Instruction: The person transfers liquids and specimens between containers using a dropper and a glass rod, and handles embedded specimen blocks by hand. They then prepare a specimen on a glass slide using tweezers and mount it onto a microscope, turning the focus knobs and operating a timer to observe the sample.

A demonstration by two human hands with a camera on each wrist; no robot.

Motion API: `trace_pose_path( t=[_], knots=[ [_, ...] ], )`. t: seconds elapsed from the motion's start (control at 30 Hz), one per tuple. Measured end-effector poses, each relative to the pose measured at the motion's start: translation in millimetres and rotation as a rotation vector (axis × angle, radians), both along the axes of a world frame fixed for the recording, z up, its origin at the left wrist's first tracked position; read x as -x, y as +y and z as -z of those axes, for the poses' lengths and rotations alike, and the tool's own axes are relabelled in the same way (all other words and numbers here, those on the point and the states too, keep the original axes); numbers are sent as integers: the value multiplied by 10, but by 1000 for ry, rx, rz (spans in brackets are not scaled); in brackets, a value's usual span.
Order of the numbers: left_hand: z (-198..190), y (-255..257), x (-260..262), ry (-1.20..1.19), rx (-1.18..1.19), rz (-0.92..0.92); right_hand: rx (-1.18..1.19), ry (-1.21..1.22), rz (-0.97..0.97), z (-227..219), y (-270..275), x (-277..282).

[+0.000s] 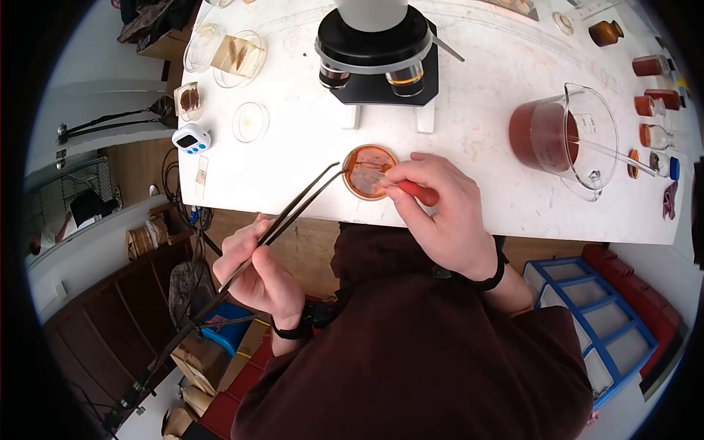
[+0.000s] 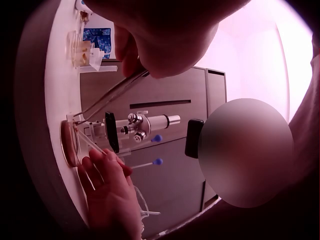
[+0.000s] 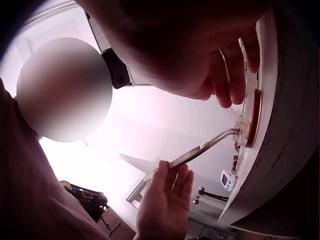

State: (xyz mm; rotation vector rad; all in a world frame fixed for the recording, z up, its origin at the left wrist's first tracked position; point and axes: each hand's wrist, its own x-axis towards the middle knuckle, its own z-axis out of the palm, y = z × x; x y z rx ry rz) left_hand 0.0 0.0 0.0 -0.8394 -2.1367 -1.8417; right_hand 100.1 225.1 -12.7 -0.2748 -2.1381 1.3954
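Observation:
My left hand [image 1: 270, 284] holds a long pair of dark metal tweezers [image 3: 186, 157] with bent tips. Those tips are slightly apart, at the left rim of a small round dish [image 1: 364, 198] of orange-red liquid. From the other side, my right hand [image 1: 453, 220] pinches a dropper by its red rubber bulb [image 1: 419, 193], and its clear tube [image 1: 375, 174] slants over the dish. A pale, see-through piece appears at the tweezer tips in the right wrist view. My right fingers hide part of the dish's right edge in the head view.
A microscope [image 1: 375, 44] stands just behind the dish. On the right, a glass beaker [image 1: 543, 136] holds reddish-brown liquid and a glass rod. Small bottles [image 1: 648, 66] line the right edge. A white timer [image 1: 192, 139] and a clear petri dish [image 1: 251, 139] are at left.

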Motion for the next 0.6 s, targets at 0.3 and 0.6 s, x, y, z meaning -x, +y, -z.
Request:
trace_pose_path(
  t=[0.3,0.6],
  knots=[
    [-33,96,3,55,33,-40,112,-49,30,-56,-23,-18],
    [-60,143,22,70,25,-31,121,-75,15,-63,-2,-55]
  ],
)
